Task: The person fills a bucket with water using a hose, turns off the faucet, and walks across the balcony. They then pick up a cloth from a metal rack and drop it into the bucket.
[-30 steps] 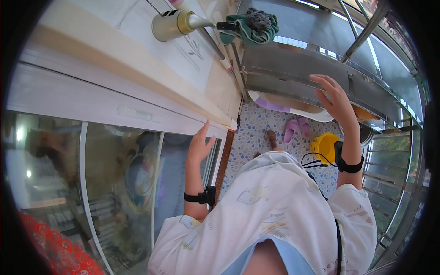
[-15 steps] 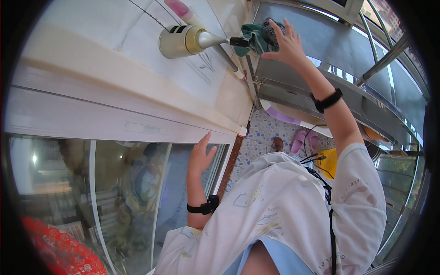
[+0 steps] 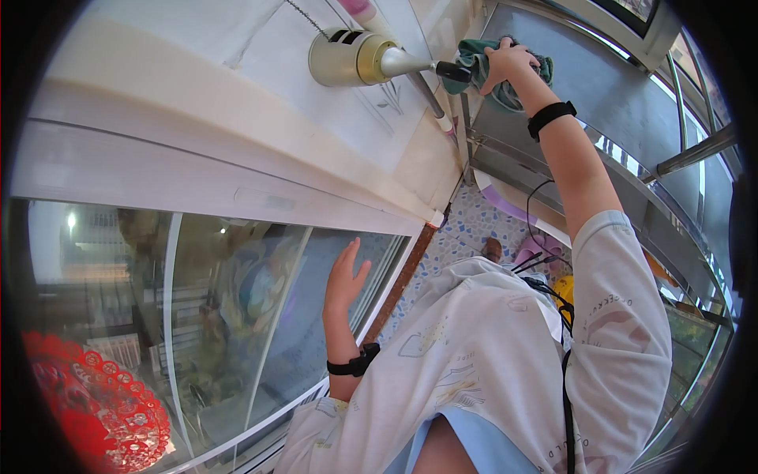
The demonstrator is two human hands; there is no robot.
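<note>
My right hand [image 3: 509,65] is on a crumpled green cloth [image 3: 475,59] lying on a metal shelf, with its fingers bent down over the bundle. A dark fuzzy piece beside the cloth is mostly covered by that hand. My left hand [image 3: 345,278] is raised in front of the sliding glass panel [image 3: 237,300], fingers extended and nothing in it. Close to the cloth, a beige cylindrical fixture with a silver cone and black tip [image 3: 347,59] stands out from the white wall.
The grey metal shelf [image 3: 576,59] has steel rails [image 3: 695,154] along its right side. A red lace-like decoration [image 3: 118,403] is on the glass at lower left. Pink slippers [image 3: 537,249], a yellow item [image 3: 564,291] and black cables [image 3: 545,280] are near the speckled floor [image 3: 454,237].
My right hand has come down from above the cloth onto it, its spread fingers now bent. My left hand stays raised by the glass. The camera view has shifted slightly.
</note>
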